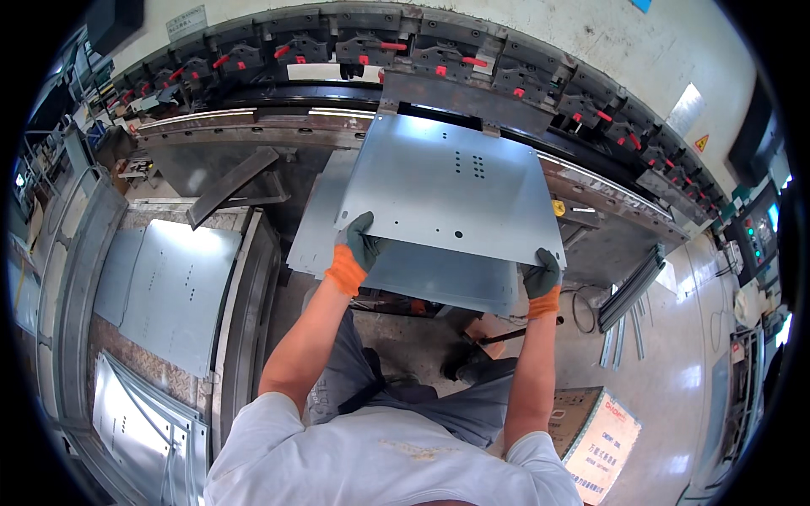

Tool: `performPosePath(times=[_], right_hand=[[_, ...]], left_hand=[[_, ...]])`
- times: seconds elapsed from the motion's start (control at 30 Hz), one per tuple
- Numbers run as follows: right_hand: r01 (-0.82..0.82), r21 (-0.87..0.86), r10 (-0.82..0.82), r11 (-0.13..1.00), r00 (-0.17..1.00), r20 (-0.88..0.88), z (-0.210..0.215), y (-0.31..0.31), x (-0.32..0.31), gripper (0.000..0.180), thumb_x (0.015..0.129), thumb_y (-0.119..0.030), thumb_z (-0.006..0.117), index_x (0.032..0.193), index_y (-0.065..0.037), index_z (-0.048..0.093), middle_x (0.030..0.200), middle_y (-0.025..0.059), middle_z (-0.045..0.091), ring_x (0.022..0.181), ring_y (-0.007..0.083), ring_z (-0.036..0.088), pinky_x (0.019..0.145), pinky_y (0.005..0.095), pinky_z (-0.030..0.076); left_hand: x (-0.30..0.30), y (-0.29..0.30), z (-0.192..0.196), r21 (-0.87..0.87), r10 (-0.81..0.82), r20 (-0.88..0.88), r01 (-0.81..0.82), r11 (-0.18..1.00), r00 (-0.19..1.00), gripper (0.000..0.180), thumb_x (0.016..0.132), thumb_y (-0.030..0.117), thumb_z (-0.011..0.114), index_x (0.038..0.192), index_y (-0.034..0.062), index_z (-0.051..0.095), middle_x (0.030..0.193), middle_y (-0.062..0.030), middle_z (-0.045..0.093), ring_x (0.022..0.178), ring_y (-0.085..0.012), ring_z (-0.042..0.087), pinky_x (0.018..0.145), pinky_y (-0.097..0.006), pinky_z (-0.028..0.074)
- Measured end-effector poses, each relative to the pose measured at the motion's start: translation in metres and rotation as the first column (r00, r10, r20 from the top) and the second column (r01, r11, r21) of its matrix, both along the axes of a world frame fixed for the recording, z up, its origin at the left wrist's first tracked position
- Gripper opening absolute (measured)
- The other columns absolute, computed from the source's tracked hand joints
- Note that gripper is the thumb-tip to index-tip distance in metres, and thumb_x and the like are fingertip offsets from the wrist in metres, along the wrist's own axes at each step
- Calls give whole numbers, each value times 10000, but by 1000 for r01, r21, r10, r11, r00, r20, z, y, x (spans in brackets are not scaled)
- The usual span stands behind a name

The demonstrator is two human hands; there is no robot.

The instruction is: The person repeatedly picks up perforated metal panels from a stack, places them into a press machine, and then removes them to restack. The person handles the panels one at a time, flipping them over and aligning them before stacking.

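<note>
Gripping its near corners, a grey sheet-metal panel [451,190] at frame centre is clasped by the gloved left hand [359,244] and right hand [542,274].

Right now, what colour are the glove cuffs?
Orange cuffs on the left hand and right hand; head view.

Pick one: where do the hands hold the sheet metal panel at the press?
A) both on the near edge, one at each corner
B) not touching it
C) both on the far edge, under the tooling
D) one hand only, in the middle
A: the left hand and right hand, both gloved, grip the near corners of the sheet metal panel, whose far edge reaches under the press tooling.
</note>
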State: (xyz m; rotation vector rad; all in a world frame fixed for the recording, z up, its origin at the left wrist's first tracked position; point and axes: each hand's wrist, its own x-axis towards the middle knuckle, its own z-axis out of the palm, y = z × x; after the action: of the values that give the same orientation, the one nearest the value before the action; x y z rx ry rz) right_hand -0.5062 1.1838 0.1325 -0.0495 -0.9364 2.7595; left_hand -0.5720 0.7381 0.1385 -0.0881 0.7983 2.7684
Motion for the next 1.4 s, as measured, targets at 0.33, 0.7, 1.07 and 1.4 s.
performPosePath(times=[0.33,0.7,1.07,1.4], right_hand=[[44,32,-45,999,999,19,3,-3,2,452,893,-14,575,1342,-50,539,1265,128,647,1125,303,668,918,496,601],[34,32,-34,999,999,16,6,2,6,421,890,-20,580,1310,-49,561,1249,124,658,1104,296,679,886,488,616],[50,103,-45,993,998,-53,20,3,-1,407,903,-15,577,1308,-49,562,1239,123,658,1116,287,670,906,463,611],[-202,232,228,952,969,-91,59,-20,58,702,1003,-603,470,1459,-68,459,1376,251,568,1221,386,602,1007,510,513]], left_hand=[[0,2,-2,-66,52,-14,-52,996,999,383,997,234,556,1294,-7,571,1206,-157,690,1061,-285,710,866,-403,639],[-4,9,-9,52,21,-2,-21,998,1000,367,1007,201,532,1291,-29,560,1240,-183,668,1079,-316,699,933,-456,616],[3,11,7,1,52,11,-52,999,999,372,1007,201,527,1303,-24,549,1213,-176,674,1063,-296,705,878,-430,635],[-26,18,175,17,41,-416,-37,999,908,438,1005,456,580,1225,79,613,1211,-123,649,1150,-297,645,1003,-492,537]])
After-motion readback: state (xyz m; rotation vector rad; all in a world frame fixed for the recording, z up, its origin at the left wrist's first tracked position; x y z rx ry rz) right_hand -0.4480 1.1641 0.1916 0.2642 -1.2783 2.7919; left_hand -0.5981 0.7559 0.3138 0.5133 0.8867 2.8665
